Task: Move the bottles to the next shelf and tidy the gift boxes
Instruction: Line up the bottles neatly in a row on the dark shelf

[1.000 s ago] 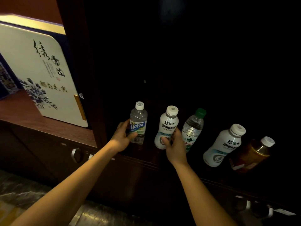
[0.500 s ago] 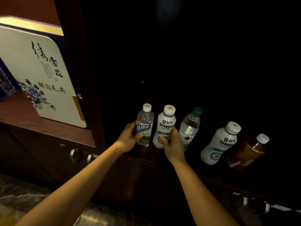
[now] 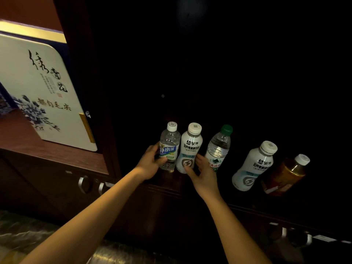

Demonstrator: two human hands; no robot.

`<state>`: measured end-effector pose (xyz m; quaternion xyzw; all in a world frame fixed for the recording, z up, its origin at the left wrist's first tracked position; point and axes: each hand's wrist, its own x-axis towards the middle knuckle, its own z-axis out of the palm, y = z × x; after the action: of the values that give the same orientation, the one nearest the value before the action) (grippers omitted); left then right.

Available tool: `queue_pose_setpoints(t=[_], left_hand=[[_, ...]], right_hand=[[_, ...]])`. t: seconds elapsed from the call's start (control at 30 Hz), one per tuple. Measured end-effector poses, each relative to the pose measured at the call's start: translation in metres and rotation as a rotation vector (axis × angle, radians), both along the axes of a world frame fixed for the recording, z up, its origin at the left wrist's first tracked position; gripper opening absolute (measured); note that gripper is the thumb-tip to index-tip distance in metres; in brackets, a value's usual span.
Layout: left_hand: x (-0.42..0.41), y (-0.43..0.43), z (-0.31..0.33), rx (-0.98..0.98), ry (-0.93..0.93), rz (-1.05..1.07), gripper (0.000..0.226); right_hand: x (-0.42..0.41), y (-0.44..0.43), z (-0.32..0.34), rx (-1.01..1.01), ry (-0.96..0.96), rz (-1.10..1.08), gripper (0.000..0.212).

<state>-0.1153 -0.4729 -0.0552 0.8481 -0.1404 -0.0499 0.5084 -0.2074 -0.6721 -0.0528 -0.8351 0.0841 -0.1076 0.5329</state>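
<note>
Several bottles stand in a row on a dark shelf [image 3: 167,182]. My left hand [image 3: 149,163] grips the clear bottle with a blue label [image 3: 169,147] at the row's left end. Touching it on the right is a white bottle [image 3: 190,149]; my right hand [image 3: 204,173] holds its base, thumb in front and fingers on its right side. Further right stand a green-capped water bottle [image 3: 219,147], a second white bottle [image 3: 253,166] and an amber tea bottle [image 3: 287,174]. A white gift box with blue flowers [image 3: 43,96] leans in the left compartment.
A dark upright panel [image 3: 89,92] divides the gift-box compartment from the bottle shelf. A blue patterned box [image 3: 3,105] shows at the far left edge. Metal drawer handles [image 3: 84,184] sit below the shelves. The back of the bottle shelf is very dark.
My left hand has slid the clear bottle to the right until it touches the white bottle. My right hand has stayed at the white bottle's base.
</note>
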Motion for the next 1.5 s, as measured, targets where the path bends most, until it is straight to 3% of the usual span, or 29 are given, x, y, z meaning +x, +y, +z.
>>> queue_pose_setpoints(t=[0.17, 0.4, 0.5, 0.57, 0.7, 1.0, 1.3, 1.37, 1.5], left_hand=[[0.0, -0.002, -0.003, -0.002, 0.005, 0.03, 0.067], [-0.002, -0.004, -0.005, -0.033, 0.011, 0.058, 0.067], [-0.003, -0.004, -0.004, -0.038, 0.015, 0.051, 0.067], [-0.003, -0.004, -0.004, -0.046, 0.02, 0.05, 0.066], [-0.003, -0.005, -0.004, -0.041, 0.027, 0.056, 0.065], [-0.004, -0.004, -0.003, -0.03, 0.034, 0.058, 0.066], [-0.004, -0.005, -0.004, 0.013, 0.024, 0.07, 0.064], [-0.003, -0.005, -0.005, 0.029, 0.016, 0.065, 0.064], [-0.001, -0.005, -0.008, 0.035, 0.02, 0.064, 0.065]], right_hand=[[-0.023, -0.03, -0.002, -0.15, 0.014, -0.105, 0.01], [-0.021, -0.066, 0.009, -0.261, 0.008, -0.321, 0.032], [-0.012, -0.07, 0.012, -0.191, -0.002, -0.272, 0.072], [-0.009, -0.07, 0.013, -0.166, -0.003, -0.167, 0.086], [-0.007, -0.066, 0.011, -0.149, -0.042, -0.081, 0.073], [-0.001, -0.049, 0.01, -0.11, -0.059, -0.063, 0.072], [-0.016, -0.061, 0.006, -0.058, 0.034, -0.049, 0.092], [-0.027, -0.067, 0.005, -0.04, 0.056, -0.067, 0.083], [-0.056, -0.089, 0.002, -0.127, 0.115, -0.068, 0.03]])
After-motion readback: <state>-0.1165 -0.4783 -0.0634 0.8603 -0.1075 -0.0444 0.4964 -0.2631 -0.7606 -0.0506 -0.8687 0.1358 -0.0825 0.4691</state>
